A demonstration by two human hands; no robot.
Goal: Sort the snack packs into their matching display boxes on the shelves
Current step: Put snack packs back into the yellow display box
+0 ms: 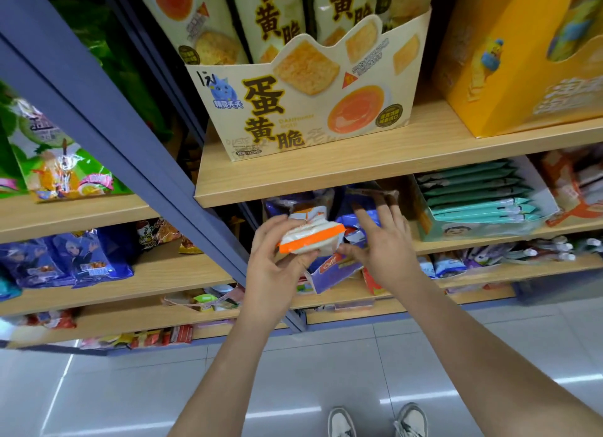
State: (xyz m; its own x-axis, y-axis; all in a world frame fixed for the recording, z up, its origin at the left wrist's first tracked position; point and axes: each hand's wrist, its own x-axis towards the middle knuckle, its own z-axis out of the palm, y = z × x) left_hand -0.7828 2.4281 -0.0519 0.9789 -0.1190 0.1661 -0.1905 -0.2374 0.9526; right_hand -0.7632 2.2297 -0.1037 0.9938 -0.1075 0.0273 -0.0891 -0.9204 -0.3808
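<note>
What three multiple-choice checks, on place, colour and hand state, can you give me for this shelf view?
1. Where does the cream cardboard display box printed with an egg yolk stand?
A) on the light wooden shelf board just above both hands
B) on the floor tiles
C) on a shelf lower than the hands

2. What colour is the band along the white plastic snack pack that the left hand holds?
A) green
B) orange
C) black

3. How is the right hand?
A) clenched in a fist
B) fingers spread and straight
C) out of view

Answers: 1 A, the box sits on the board over the hands; 2 B, an orange strip runs along the pack's edge; 3 B, its fingers fan out straight.
</note>
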